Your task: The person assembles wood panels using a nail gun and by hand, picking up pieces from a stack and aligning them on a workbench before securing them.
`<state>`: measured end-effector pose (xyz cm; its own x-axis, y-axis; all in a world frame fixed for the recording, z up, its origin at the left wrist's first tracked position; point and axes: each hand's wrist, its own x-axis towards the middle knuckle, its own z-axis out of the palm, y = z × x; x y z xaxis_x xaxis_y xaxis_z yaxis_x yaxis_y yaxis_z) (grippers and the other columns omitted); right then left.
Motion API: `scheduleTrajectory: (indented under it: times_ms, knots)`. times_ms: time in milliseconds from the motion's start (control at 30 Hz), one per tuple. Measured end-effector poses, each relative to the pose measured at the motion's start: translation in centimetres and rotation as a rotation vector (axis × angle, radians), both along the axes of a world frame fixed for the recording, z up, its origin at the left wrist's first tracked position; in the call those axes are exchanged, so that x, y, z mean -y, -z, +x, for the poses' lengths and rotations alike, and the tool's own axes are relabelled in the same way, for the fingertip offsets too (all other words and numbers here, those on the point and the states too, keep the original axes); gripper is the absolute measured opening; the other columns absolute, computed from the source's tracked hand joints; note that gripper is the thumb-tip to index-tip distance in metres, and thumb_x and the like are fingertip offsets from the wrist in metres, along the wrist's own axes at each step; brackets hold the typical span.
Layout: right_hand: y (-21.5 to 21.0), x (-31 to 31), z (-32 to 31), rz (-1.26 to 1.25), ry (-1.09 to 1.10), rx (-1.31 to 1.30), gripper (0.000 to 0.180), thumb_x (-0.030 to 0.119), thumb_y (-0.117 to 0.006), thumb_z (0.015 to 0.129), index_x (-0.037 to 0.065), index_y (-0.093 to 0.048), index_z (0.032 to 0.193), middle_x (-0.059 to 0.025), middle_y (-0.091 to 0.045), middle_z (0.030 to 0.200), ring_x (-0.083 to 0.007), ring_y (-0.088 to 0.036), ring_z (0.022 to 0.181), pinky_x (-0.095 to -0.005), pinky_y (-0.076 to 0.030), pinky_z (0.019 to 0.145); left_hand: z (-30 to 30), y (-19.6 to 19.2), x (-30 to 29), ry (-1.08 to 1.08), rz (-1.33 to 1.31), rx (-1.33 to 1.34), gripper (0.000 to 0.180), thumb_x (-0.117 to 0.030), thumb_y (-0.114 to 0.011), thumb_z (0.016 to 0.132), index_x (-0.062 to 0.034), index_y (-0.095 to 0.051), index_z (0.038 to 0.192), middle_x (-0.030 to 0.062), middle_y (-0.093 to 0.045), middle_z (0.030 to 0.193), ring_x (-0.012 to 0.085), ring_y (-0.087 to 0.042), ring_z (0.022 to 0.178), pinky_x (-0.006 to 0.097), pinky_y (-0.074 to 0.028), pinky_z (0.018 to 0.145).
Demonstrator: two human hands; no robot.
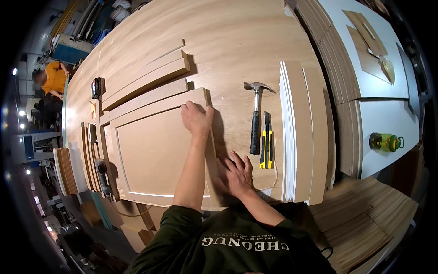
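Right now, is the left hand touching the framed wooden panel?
Touching: the head view shows the left hand pressed flat on the framed wooden panel at its far corner.

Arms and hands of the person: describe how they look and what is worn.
Both forearms are bare, coming up from the lower edge. The left hand and right hand are bare too: no gloves, and no rings or watch that can be made out. The sleeves are dark green, pushed up near the elbows, part of a dark green top with pale lettering across the chest.
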<state>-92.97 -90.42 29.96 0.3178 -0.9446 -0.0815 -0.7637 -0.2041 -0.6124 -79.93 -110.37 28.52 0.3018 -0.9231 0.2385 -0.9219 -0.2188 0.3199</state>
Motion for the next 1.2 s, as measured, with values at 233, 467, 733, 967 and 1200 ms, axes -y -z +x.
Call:
scheduleTrajectory:
  times_ms: [233, 467, 733, 967, 1200]
  knots:
    - [-2.3, 0.7, -0.5, 0.172, -0.171, -0.064, 0.079, 0.050, -0.062, 0.081, 0.014, -0.037, 0.147, -0.0131, -0.027, 0.155, -0.0339, -0.010, 0.147, -0.0621, -0.005, 0.112, 0.4, -0.2, -0.8, -0.004, -0.035, -0.084, 0.044, -0.030, -0.073, 0.068, -0.0004, -0.049, 0.089, 0.0205, -0.052, 0.092, 0.0402, -0.052, 0.090, 0.050, -0.044, 0.077]
    - [-1.9, -1.0, 0.6, 0.240, -0.190, -0.166, 0.101, 0.053, -0.066, 0.078, 0.010, -0.014, 0.154, -0.0157, -0.010, 0.160, -0.0350, -0.003, 0.148, -0.0605, 0.002, 0.113, -0.2, -1.5, -1.4, -0.080, 0.039, -0.121, 0.045, -0.032, -0.069, 0.071, -0.0027, -0.050, 0.099, 0.0184, -0.051, 0.101, 0.0367, -0.051, 0.098, 0.049, -0.044, 0.081]
    - [1.4, -0.2, 0.1, 0.192, -0.183, -0.187, 0.105, 0.054, -0.067, 0.077, 0.012, -0.010, 0.155, -0.0102, -0.010, 0.161, -0.0315, 0.002, 0.149, -0.0606, 0.005, 0.113, 3.7, -4.3, -3.3, 0.135, 0.208, -0.339, 0.081, -0.053, -0.074, 0.070, 0.0034, -0.048, 0.121, 0.0249, -0.051, 0.118, 0.0400, -0.052, 0.110, 0.050, -0.046, 0.090]
    - [1.5, -1.0, -0.1, 0.172, -0.167, -0.134, 0.108, 0.052, -0.070, 0.074, 0.012, -0.011, 0.155, -0.0074, -0.005, 0.162, -0.0290, 0.003, 0.149, -0.0597, 0.007, 0.113, 9.1, -7.4, -30.1, 0.663, 0.499, -0.004, 0.094, -0.053, -0.082, 0.059, -0.0279, -0.043, 0.141, 0.0187, -0.040, 0.141, 0.0366, -0.040, 0.129, 0.055, -0.035, 0.101]
    - [1.1, -0.6, 0.2, 0.241, -0.154, -0.075, 0.110, 0.047, -0.073, 0.071, 0.007, -0.012, 0.153, -0.0112, -0.002, 0.162, -0.0316, 0.007, 0.149, -0.0588, 0.010, 0.112, 10.1, -4.3, -32.4, 0.659, 0.355, -0.113, 0.089, -0.042, -0.080, 0.068, -0.0298, -0.038, 0.145, 0.0133, -0.037, 0.145, 0.0351, -0.032, 0.135, 0.056, -0.027, 0.106]
